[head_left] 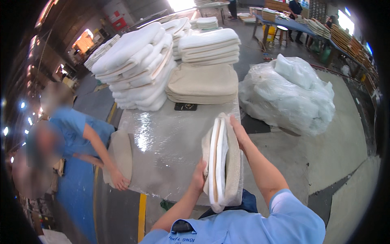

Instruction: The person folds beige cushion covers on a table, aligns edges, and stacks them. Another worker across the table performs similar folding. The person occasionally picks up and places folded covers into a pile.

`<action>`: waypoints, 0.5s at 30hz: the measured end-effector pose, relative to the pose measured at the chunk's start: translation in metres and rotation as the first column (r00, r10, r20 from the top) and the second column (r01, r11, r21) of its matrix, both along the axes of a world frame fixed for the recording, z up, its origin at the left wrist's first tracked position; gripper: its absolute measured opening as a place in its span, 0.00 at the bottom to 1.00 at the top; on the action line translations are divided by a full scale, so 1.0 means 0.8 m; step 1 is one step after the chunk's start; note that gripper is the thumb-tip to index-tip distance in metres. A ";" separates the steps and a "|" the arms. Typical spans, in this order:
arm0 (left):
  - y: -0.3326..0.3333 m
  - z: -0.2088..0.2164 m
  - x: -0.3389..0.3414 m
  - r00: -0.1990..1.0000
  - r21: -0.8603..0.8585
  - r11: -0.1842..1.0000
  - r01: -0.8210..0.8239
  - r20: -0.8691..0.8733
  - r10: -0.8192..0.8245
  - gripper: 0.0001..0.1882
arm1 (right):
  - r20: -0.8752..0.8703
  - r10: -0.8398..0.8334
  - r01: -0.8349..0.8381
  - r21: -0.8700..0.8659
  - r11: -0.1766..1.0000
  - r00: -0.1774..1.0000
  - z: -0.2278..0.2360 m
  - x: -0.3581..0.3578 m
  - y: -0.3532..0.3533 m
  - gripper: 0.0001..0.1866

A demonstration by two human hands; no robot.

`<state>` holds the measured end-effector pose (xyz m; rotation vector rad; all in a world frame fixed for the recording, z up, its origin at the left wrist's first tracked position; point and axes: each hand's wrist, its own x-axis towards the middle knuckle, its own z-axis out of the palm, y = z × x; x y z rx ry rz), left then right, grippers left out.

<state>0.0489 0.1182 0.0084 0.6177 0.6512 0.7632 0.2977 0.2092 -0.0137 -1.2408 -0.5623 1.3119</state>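
Between my two hands stands a bundle of padded fabric pieces (221, 162), on edge near the right front edge of the table. Its outer layers are beige and fuzzy, with white and tan layers showing between them. My left hand (198, 175) presses on its left side, closer to me. Farther up, my right hand (239, 132) grips the right side, its fingers partly hidden. Beyond the bundle lies a stack of beige fabric pieces (203, 81), with a small black flat item (185, 106) at its near edge.
Tall piles of folded white padding (130, 61) fill the far part of the plastic-covered table (162, 162). A large plastic-wrapped white bundle (288, 93) rests to the right. At left, a co-worker's hand (118, 179) touches a beige oval piece (122, 156). Worktables (288, 25) stand farther back.
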 end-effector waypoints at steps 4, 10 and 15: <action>0.091 0.010 0.066 0.993 0.296 0.955 -0.032 -0.100 0.065 0.39 | 0.269 -0.020 0.019 0.006 1.000 0.963 0.011 -0.017 -0.028 0.30; 0.192 -0.004 0.139 0.829 0.584 0.809 0.070 -0.485 0.278 0.31 | 0.356 -0.164 0.168 0.018 0.986 0.920 0.001 -0.025 -0.027 0.19; 0.207 -0.021 0.148 0.659 0.704 0.696 0.144 -0.593 0.464 0.19 | 0.495 -0.329 0.344 0.063 0.937 0.804 -0.013 -0.081 -0.015 0.23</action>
